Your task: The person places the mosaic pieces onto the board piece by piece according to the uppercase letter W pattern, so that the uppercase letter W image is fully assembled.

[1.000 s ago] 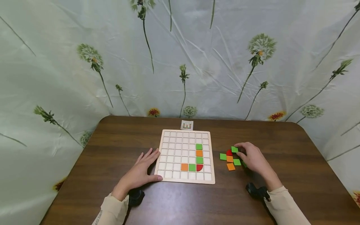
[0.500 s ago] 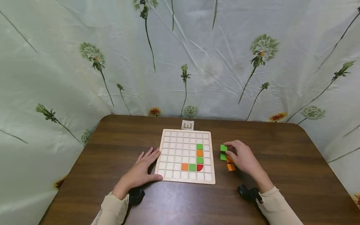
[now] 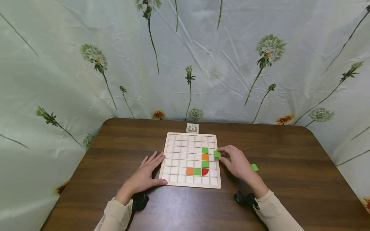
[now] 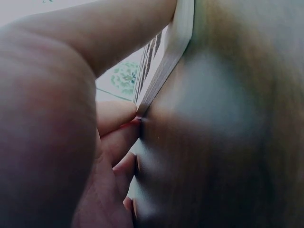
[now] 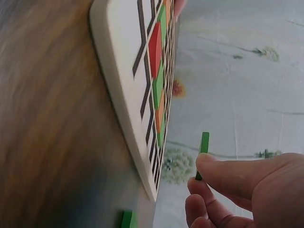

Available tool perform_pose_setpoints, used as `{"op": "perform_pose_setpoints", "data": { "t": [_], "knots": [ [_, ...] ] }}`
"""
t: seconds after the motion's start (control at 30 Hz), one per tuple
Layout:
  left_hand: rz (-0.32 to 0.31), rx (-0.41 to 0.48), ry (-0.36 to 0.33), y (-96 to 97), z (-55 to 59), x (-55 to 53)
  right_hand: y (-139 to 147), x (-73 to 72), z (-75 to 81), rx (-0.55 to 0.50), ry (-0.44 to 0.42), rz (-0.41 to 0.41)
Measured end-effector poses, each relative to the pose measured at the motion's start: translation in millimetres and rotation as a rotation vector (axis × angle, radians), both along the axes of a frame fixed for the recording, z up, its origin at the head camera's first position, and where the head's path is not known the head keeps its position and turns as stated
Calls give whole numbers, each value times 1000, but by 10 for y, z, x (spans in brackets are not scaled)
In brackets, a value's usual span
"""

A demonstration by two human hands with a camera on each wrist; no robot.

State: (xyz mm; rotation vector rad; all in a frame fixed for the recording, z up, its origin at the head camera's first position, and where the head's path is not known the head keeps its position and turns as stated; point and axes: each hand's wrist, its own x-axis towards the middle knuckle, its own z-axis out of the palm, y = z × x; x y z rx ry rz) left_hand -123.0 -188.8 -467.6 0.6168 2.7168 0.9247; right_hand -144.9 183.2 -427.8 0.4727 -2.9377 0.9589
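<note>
A pale wooden grid board (image 3: pixel 177 141) lies on the table. Set in its cells are a column of green and orange square tiles (image 3: pixel 205 157), a red quarter-round tile (image 3: pixel 205 172) at the corner, then a green and an orange tile (image 3: pixel 189 171) to the left. My left hand (image 3: pixel 141 179) rests with straight fingers at the board's left edge, thumb by the near left corner. Between thumb and fingertips my right hand (image 3: pixel 237 164) pinches a green square tile (image 3: pixel 216 154) over the board's right edge; the right wrist view shows this tile (image 5: pixel 204 142) edge-on.
A loose green tile (image 3: pixel 254 167) shows on the table beyond the right wrist; the right hand hides most of the other loose tiles. A small printed card (image 3: pixel 192 128) lies behind the board. A flowered cloth (image 3: pixel 219 70) hangs behind the brown table (image 3: pixel 127 134).
The right hand has carried the green tile left from the loose tiles, first above them, now to the board's right edge. The left hand and board have stayed put.
</note>
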Motion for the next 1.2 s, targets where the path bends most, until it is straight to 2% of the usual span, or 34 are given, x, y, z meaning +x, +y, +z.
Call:
{"op": "perform_pose_setpoints", "data": {
  "t": [0.3, 0.47, 0.8, 1.0, 1.2],
  "knots": [
    [-5, 2, -3, 17, 32, -4, -208, 10, -11, -13, 1, 58],
    [-6, 12, -1, 21, 38, -9, -325, 18, -17, -3, -18, 44],
    [-1, 14, 6, -21, 29, 18, -610, 44, -62, 2, -36, 82],
    [-8, 10, 21, -20, 27, 8, -669, 34, -57, 21, -18, 119],
    [-5, 16, 10, 2, 24, 13, -689, 27, -68, 26, -34, 165]
  ]
}}
